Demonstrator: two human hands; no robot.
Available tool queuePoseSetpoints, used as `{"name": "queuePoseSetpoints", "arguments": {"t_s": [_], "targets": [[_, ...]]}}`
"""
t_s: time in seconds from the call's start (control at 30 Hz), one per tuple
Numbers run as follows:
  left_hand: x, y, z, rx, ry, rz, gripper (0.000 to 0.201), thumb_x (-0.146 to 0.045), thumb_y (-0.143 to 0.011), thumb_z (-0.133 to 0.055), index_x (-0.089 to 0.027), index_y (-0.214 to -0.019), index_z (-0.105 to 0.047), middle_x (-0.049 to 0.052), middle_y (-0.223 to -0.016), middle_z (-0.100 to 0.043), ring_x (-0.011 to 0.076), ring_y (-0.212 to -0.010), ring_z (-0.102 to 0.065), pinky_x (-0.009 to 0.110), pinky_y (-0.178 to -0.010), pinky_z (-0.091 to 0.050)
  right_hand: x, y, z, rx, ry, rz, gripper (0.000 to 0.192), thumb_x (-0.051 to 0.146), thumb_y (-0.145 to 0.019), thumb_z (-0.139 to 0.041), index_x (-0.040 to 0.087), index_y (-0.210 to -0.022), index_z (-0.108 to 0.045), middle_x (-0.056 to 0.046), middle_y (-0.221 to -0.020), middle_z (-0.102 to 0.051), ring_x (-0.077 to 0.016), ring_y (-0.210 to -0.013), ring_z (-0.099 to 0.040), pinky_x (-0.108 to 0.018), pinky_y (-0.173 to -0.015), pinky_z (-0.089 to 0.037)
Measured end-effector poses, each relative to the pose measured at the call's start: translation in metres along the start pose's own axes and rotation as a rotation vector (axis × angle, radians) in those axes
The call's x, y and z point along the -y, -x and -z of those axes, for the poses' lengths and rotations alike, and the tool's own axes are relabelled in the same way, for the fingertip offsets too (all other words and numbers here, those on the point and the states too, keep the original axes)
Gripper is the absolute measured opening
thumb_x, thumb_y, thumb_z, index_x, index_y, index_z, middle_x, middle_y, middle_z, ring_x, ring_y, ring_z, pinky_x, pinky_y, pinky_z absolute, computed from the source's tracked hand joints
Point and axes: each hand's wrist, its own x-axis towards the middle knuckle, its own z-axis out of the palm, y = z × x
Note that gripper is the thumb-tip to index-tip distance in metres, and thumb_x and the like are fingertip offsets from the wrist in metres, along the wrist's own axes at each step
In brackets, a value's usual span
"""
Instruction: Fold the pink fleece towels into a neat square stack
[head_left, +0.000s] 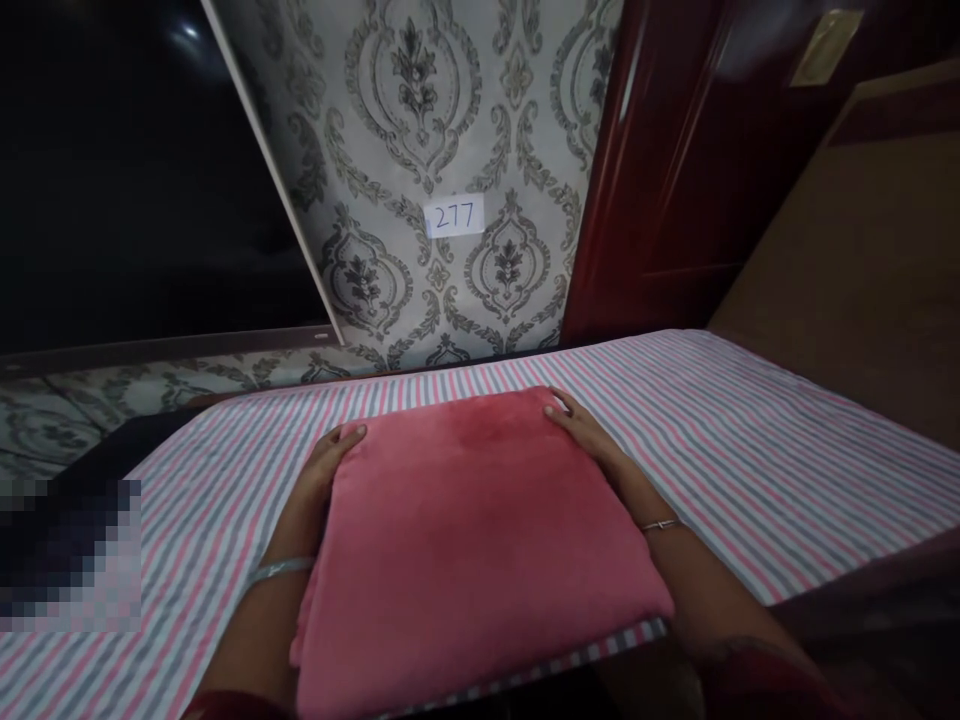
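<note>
While pressed flat along either edge of the folded pink blanket (465,540), left hand (326,470) and right hand (589,435), fingers extended, gripping nothing. Already folded into a neat thick square, lying on the striped sheet (787,450) near its front edge. Perhaps only smoothing or lifting left.

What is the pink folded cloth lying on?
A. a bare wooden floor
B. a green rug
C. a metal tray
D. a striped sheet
D: the folded pink cloth lies on a sheet with pink, grey and white stripes, with the left hand and right hand pressed against its two sides.
</note>
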Motion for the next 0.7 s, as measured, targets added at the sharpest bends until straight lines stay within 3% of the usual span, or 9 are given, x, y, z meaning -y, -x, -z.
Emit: {"name": "queuePoseSetpoints", "arguments": {"t_s": [0.1,0.2,0.33,0.57,0.7], "targets": [[-0.002,0.005,0.002,-0.027,0.074,0.021,0.040,-0.040,-0.069,-0.081,-0.015,-0.100,-0.072,0.008,-0.090,-0.078,0.0245,-0.080,-0.073,0.031,-0.071,-0.057,0.007,0.006,-0.001,0.026,-0.098,0.105,0.068,0.061,-0.089,-0.054,0.022,-0.145,-0.050,-0.010,-0.150,-0.051,-0.0277,-0.134,-0.050,-0.042,-0.113,-0.040],[-0.005,0.009,0.007,0.037,0.147,0.114,0.046,-0.044,-0.067,-0.081,-0.015,-0.102,-0.073,0.010,-0.094,-0.078,0.0295,-0.087,-0.074,0.036,-0.074,-0.059,0.011,0.009,-0.003,0.071,-0.184,0.168,0.062,0.066,-0.089,-0.051,0.026,-0.136,-0.059,-0.005,-0.150,-0.052,-0.0264,-0.139,-0.045,-0.041,-0.119,-0.032],[-0.009,0.011,0.010,0.191,0.072,0.087,0.058,-0.041,-0.055,-0.089,-0.016,-0.105,-0.072,0.012,-0.101,-0.077,0.0313,-0.091,-0.074,0.036,-0.073,-0.060,0.012,0.009,-0.003,0.123,-0.169,0.134,0.080,0.057,-0.075,-0.074,0.026,-0.145,-0.049,-0.006,-0.149,-0.053,-0.0302,-0.137,-0.048,-0.046,-0.118,-0.033],[-0.011,0.017,0.000,0.055,-0.013,-0.076,0.066,-0.042,-0.050,-0.090,-0.020,-0.109,-0.068,0.008,-0.099,-0.077,0.0277,-0.088,-0.074,0.031,-0.070,-0.059,0.019,0.016,-0.001,0.164,-0.251,0.070,0.104,0.048,-0.073,-0.077,0.033,-0.159,-0.020,-0.005,-0.155,-0.044,-0.0305,-0.135,-0.050,-0.048,-0.114,-0.039],[-0.014,0.022,-0.002,0.059,-0.008,-0.098,0.068,-0.042,-0.051,-0.089,-0.018,-0.110,-0.067,0.007,-0.093,-0.077,0.0253,-0.079,-0.074,0.029,-0.066,-0.058,0.022,0.020,0.001,0.220,-0.292,0.022,0.112,0.044,-0.069,-0.081,0.032,-0.160,-0.018,-0.006,-0.153,-0.047,-0.0317,-0.134,-0.051,-0.049,-0.114,-0.039]]}}
